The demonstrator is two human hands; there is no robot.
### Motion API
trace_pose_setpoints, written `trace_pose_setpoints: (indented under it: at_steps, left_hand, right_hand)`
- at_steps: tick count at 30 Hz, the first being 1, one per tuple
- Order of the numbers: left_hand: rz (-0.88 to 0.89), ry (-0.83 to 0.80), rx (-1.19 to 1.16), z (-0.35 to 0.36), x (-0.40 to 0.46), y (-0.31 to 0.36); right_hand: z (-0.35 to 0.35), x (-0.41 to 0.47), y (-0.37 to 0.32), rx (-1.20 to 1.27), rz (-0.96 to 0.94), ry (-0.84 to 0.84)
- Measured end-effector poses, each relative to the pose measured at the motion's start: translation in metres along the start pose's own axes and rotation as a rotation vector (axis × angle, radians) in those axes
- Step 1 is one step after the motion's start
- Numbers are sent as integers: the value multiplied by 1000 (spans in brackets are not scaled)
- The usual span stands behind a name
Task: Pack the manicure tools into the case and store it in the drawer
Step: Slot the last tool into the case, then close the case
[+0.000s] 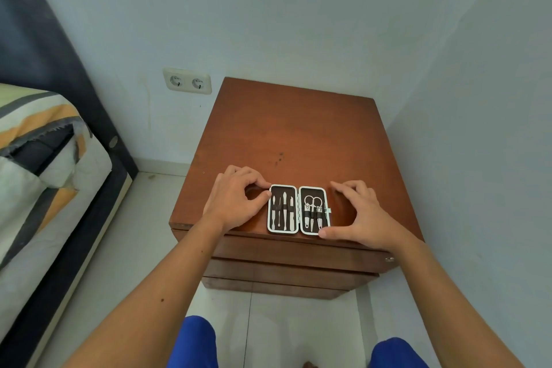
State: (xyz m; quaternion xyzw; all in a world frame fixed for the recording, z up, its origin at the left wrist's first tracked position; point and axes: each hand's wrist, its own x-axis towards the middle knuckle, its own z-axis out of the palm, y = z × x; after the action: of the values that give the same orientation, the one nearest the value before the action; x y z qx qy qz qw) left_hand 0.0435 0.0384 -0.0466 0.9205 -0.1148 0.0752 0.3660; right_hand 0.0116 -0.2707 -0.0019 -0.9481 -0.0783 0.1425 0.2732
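A small manicure case (298, 210) lies open flat near the front edge of a brown wooden nightstand (286, 134). Its left half holds several slim metal tools (283, 210) under a strap. The right half holds scissors and clippers (313, 212). My left hand (236, 200) rests at the case's left edge, thumb and fingertips touching its upper left corner. My right hand (358, 215) curves around the right side, the thumb pressing on the lower right corner. The drawers (298, 251) below the top are closed.
A bed (44, 176) with a striped cover and dark headboard stands at the left. A double wall socket (187, 81) sits behind the nightstand. The right wall runs close to the nightstand. White floor tiles and my blue-clad knees lie below.
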Motion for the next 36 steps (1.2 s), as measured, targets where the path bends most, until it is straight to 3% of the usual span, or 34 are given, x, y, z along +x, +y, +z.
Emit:
trace_pose_setpoints:
  at_steps: [3, 14, 22, 30, 36]
  left_hand:
    - [-5, -5, -2, -1, -1, 0]
    - [0, -7, 4, 0, 0, 0]
    - [-42, -44, 50, 2, 11, 5]
    - [-26, -274, 58, 2, 51, 29]
    - [-15, -290, 21, 19, 66, 37]
  right_hand:
    - [-1, 1, 2, -61, -29, -55]
    - [2, 4, -3, -81, -61, 6]
    - [50, -32, -35, -97, -20, 290]
    - [97, -46, -62, 20, 164, 581]
    - [106, -52, -60, 82, 172, 602]
